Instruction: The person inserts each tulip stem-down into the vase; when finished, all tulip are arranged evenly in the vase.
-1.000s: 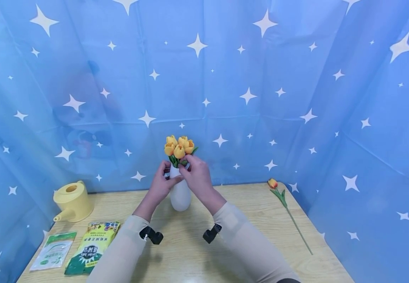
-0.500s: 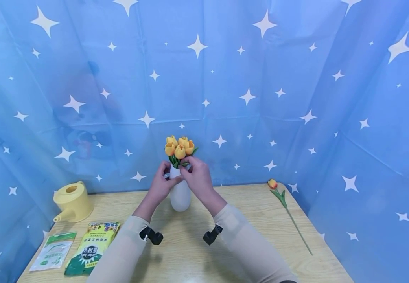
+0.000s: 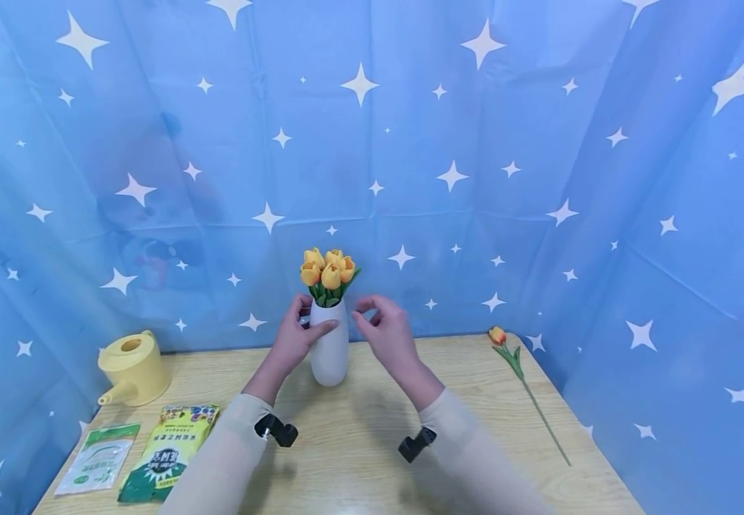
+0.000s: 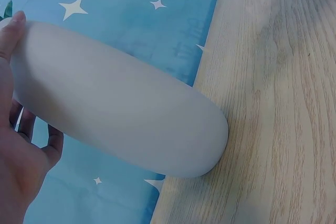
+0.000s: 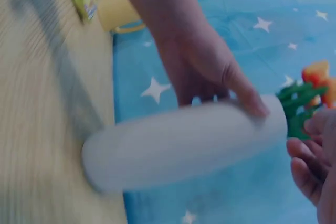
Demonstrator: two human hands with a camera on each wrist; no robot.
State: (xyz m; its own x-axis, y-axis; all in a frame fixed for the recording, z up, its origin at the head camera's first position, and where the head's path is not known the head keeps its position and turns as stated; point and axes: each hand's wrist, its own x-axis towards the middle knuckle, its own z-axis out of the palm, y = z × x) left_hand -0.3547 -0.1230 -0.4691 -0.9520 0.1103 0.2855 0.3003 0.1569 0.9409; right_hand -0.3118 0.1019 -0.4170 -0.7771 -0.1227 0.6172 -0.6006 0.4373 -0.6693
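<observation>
A white vase [image 3: 330, 357] stands upright on the wooden table, with several yellow-orange tulips [image 3: 329, 270] and their green leaves in its mouth. My left hand [image 3: 291, 342] grips the vase near the top, its thumb across the front and its fingers at the left side. Just right of the vase neck is my right hand [image 3: 388, 335], apart from vase and flowers, fingers loosely bent around nothing. In the right wrist view the right hand's fingertips [image 5: 298, 149] appear close by the leaves. A single orange-red tulip [image 3: 519, 372] with a long stem lies on the table's right side.
A yellow watering can [image 3: 142, 379] stands at the back left of the table [image 3: 320, 458]. In front of it lie a green-and-yellow bag [image 3: 169, 450] and a smaller white-and-green packet [image 3: 98, 458]. A blue star-patterned curtain [image 3: 410, 143] hangs right behind the table.
My right hand has let go among the leaves at the vase mouth and moved off to the right. The left hand keeps its hold; the vase stays in place.
</observation>
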